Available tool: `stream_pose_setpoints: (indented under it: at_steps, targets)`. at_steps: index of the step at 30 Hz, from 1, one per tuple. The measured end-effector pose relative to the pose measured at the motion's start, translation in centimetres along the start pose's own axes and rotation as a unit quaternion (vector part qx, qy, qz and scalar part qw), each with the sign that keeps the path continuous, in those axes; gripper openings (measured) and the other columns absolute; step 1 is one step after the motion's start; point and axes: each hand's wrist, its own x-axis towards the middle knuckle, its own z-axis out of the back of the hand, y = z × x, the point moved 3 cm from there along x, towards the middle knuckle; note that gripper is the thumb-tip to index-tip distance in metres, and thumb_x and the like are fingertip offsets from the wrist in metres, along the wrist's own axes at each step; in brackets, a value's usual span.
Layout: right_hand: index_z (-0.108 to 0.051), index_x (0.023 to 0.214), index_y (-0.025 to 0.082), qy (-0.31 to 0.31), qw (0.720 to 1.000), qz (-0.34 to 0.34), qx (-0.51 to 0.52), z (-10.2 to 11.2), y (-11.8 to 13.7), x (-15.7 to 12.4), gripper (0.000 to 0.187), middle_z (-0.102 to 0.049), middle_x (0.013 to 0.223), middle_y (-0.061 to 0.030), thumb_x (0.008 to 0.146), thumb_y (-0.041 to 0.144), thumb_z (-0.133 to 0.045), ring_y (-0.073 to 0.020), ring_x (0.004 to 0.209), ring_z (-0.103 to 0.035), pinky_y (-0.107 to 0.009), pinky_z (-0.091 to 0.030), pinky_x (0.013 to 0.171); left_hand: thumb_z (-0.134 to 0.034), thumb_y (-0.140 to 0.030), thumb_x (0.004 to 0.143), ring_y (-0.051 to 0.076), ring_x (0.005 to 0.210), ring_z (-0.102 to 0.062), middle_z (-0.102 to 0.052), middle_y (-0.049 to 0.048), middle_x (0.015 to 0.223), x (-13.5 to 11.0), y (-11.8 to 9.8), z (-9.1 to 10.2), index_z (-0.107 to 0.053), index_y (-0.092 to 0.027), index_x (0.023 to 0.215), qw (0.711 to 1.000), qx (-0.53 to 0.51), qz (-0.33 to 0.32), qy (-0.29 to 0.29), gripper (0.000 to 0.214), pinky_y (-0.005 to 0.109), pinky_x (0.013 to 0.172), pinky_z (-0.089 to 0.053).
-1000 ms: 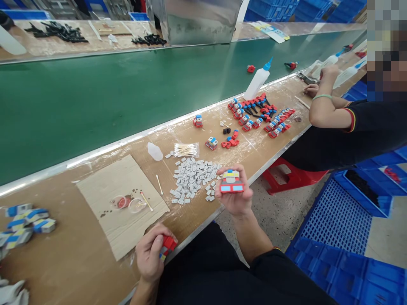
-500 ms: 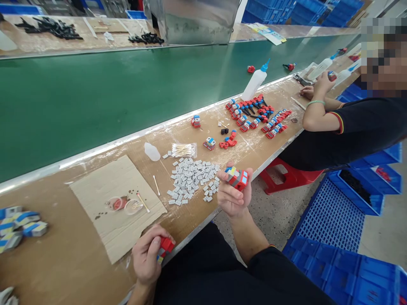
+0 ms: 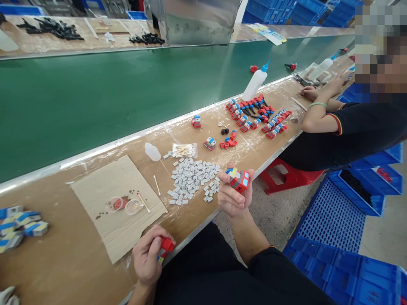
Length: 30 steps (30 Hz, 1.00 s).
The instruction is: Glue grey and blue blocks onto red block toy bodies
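Note:
Raised past the bench edge, my right hand [image 3: 234, 199] is closed around a small red toy vehicle [image 3: 241, 181] with grey, yellow and blue parts and pale blue windows. Lower down, my left hand [image 3: 149, 256] grips a red toy piece [image 3: 167, 245] with grey and yellow on it, partly covered by the fingers. Many small grey plastic tiles [image 3: 190, 180] lie heaped left of my right hand. A cardboard sheet [image 3: 104, 192] beyond my left hand bears two small round dishes, one holding red paint [image 3: 118, 203], and a red-tipped cotton swab [image 3: 144, 203].
A bag of cotton swabs [image 3: 184, 150] lies behind the tiles. Rows of red-and-blue toy parts [image 3: 244, 120] and a white squeeze bottle [image 3: 255, 83] stand farther right. Grey, blue and yellow blocks [image 3: 27, 224] sit at left. A co-worker [image 3: 352, 131] sits at right, beside blue crates [image 3: 346, 267].
My hands and their toy pieces stay almost in place. The co-worker's raised hand has moved right and up, towards the head. A red piece on the green belt has shifted slightly right.

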Motion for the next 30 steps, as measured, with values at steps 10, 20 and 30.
stream_pose_setpoints:
  at_steps: [10, 20, 30]
  targets:
    - [-0.061, 0.107, 0.031, 0.014, 0.978, 0.11, -0.177, -1.1, 0.0, 0.5, 0.066, -0.068, 0.092, 0.0014, 0.065, 0.073, -0.09, -0.0067, 0.045, -0.047, -0.022, -0.04, 0.039, -0.064, -0.042, 0.098, 0.019, 0.05, -0.066, -0.066, 0.0036, 0.061, -0.2, 0.3, 0.3, -0.075, -0.017, 0.073, 1.0, 0.006, 0.001, 0.005, 0.038, 0.029, 0.046, -0.056]
    - [-0.066, 0.112, 0.029, -0.021, 0.888, 0.221, -0.402, 0.0, -0.5, -0.1, 0.069, -0.068, 0.098, -0.0019, 0.067, 0.074, -0.091, -0.0126, 0.067, -0.055, -0.027, -0.045, 0.057, -0.062, -0.04, 0.1, 0.018, 0.05, -0.066, -0.07, 0.0031, 0.061, 0.1, -0.2, -0.2, -0.074, -0.019, 0.074, 1.0, 0.011, -0.015, 0.014, 0.036, 0.026, 0.048, -0.055]
    - [-0.067, 0.117, 0.031, 0.024, 0.774, 0.359, -0.521, -0.7, 0.4, -0.3, 0.059, -0.066, 0.099, -0.0024, 0.078, 0.072, -0.084, -0.0205, 0.09, -0.064, -0.034, -0.055, 0.079, -0.062, -0.038, 0.098, 0.019, 0.05, -0.066, -0.067, 0.0034, 0.061, -0.1, 0.3, 0.0, -0.075, -0.018, 0.073, 1.0, 0.002, 0.001, 0.008, 0.035, 0.028, 0.047, -0.055]
